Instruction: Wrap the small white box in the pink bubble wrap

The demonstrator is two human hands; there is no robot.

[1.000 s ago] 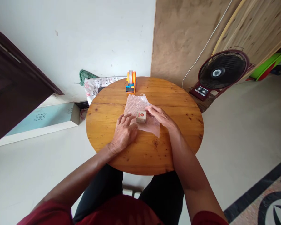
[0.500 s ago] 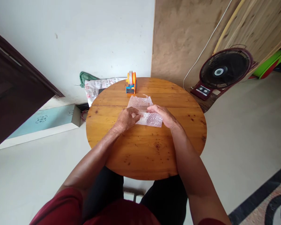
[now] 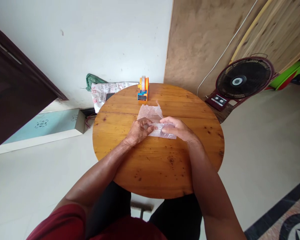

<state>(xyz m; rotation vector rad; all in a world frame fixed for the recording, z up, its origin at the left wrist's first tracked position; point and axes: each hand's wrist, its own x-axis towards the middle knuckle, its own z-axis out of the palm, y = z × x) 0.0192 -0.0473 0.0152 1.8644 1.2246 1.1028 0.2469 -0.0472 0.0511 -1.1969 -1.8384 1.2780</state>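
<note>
Clear bubble wrap [image 3: 150, 112] lies on the round wooden table [image 3: 150, 166], its near part folded into a layered strip. My left hand [image 3: 140, 129] pinches the left end of that strip between thumb and fingers. Over the right part rests my right hand [image 3: 176, 128], fingers and thumb apart, touching the plastic. Whether anything is wrapped inside cannot be made out.
An orange and blue tape dispenser [image 3: 143, 89] stands near the table's back edge. Behind the table's left side lies a printed white sack [image 3: 100, 95] with a green bag [image 3: 93, 80]. A dark red fan [image 3: 237, 81] stands at the right.
The camera view has shifted slightly. My right hand has moved further over the bubble wrap, its thumb now lower and apart from the fingers. My left hand has closed on the near strip.
</note>
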